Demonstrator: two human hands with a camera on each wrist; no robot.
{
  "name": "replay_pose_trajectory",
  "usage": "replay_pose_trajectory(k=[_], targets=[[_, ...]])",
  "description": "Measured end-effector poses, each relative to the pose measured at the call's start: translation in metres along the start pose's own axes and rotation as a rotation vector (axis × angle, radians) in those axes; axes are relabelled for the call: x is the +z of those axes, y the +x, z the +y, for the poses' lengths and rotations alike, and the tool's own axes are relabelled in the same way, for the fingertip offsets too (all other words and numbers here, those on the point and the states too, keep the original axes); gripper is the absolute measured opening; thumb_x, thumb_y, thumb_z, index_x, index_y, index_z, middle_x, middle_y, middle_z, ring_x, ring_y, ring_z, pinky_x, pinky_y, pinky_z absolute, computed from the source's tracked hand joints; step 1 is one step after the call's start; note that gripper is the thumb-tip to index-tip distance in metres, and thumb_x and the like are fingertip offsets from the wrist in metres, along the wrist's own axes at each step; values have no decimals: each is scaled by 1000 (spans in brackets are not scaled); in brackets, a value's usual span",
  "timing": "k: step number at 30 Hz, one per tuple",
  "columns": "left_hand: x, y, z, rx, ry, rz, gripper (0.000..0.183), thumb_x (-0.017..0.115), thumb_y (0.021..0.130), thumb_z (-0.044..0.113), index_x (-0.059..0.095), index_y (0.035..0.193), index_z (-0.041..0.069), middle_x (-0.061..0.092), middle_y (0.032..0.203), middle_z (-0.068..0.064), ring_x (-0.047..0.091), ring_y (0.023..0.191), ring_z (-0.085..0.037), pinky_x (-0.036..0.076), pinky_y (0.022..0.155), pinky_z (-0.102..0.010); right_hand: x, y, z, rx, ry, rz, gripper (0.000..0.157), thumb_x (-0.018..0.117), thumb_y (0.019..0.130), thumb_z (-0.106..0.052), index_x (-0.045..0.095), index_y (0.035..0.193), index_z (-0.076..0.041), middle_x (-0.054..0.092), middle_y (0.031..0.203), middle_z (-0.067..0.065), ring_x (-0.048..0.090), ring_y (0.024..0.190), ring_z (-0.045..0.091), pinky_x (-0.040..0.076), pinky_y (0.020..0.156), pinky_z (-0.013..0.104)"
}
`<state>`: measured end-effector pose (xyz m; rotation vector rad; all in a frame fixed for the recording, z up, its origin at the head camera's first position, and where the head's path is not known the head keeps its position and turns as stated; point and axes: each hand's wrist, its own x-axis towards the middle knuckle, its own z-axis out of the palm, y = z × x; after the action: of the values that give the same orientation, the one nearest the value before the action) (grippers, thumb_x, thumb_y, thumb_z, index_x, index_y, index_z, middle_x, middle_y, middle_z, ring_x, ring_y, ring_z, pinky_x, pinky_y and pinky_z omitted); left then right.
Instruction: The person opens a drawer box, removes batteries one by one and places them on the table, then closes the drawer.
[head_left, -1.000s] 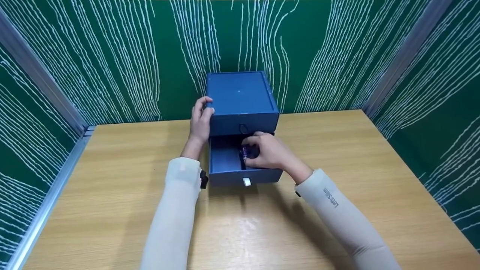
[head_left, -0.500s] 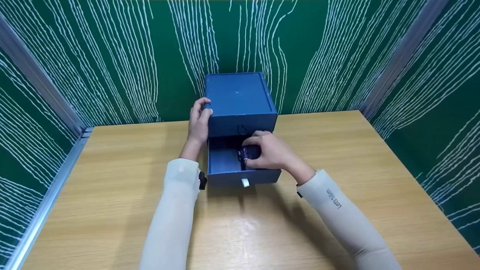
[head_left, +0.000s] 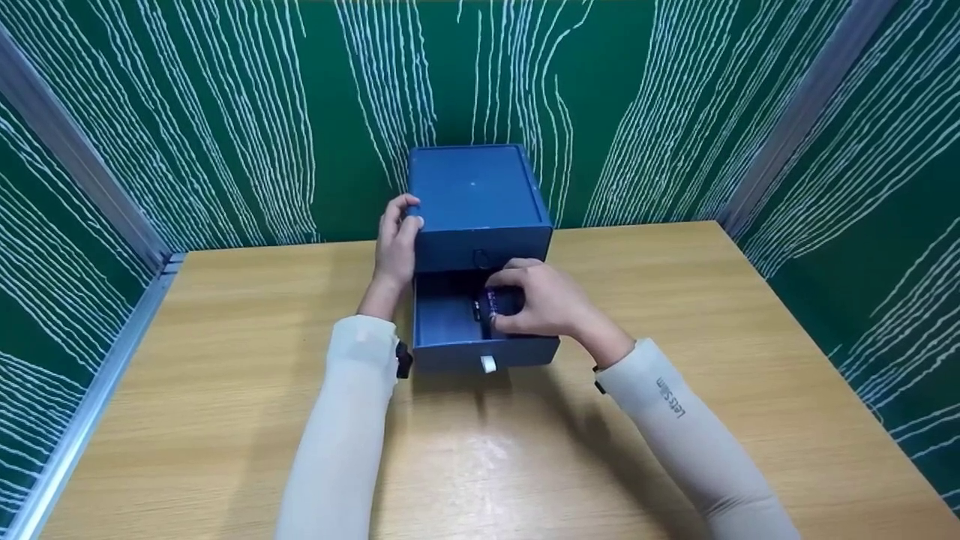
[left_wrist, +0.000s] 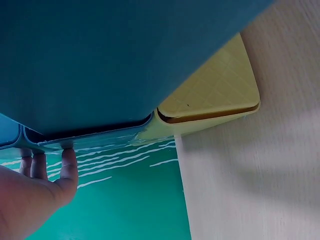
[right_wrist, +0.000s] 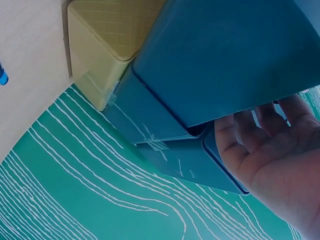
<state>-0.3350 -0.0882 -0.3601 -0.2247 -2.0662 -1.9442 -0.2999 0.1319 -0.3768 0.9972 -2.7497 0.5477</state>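
Note:
A blue drawer unit [head_left: 476,184] stands at the back of the table, its second drawer [head_left: 448,319] pulled out. My left hand [head_left: 396,244] rests against the unit's upper left side; in the left wrist view, the fingers [left_wrist: 69,162] touch its edge. Inside the drawer, my right hand [head_left: 551,304] holds a small dark, rounded thing with purple markings [head_left: 492,301] between thumb and fingers. Its kind cannot be made out. Another small dark item [head_left: 476,310] shows just left of it. From below, the drawer's underside [right_wrist: 235,55] hides what the right hand [right_wrist: 282,157] holds.
A yellow drawer section [left_wrist: 220,82] lies beneath the blue ones. White tape [right_wrist: 157,145] crosses the unit's side. Green walls with white lines [head_left: 247,120] enclose the wooden table [head_left: 277,390]. A blue tip [right_wrist: 3,76] shows at the right wrist view's left edge.
The right hand and the dark thing have shifted very slightly in the drawer. The left hand keeps its place on the unit. The head view has moved a little.

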Motion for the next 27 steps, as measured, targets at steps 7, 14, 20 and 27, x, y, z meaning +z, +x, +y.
replay_pose_trajectory(k=[7,14,20,27], targets=[[1,0,1,26,-4,6,32,36,85,13,43,115,5,36,125,-6,30,115,-18,24,98,-37,-2,-2,1,-35,8,35,43,65,63,-39,63,100,-18,58,95,-4,51,87,14,43,77,33],[0,0,0,18,-14,-1,33,36,85,13,42,116,4,34,128,-6,29,118,-17,21,101,-37,-5,-4,-1,-19,13,16,43,64,64,-40,63,101,-18,57,96,-5,50,86,13,43,76,32],[0,0,-1,6,1,0,33,36,85,14,43,116,6,34,129,-6,29,118,-18,21,100,-38,-4,-6,1,-1,11,27,43,65,64,-40,63,101,-18,57,96,-5,50,86,13,43,78,31],[0,0,1,0,-9,-1,33,36,86,14,42,117,6,33,130,-5,28,119,-18,20,101,-39,-8,-9,5,26,38,19,42,65,65,-38,62,102,-17,55,97,-3,49,87,14,43,78,33]])
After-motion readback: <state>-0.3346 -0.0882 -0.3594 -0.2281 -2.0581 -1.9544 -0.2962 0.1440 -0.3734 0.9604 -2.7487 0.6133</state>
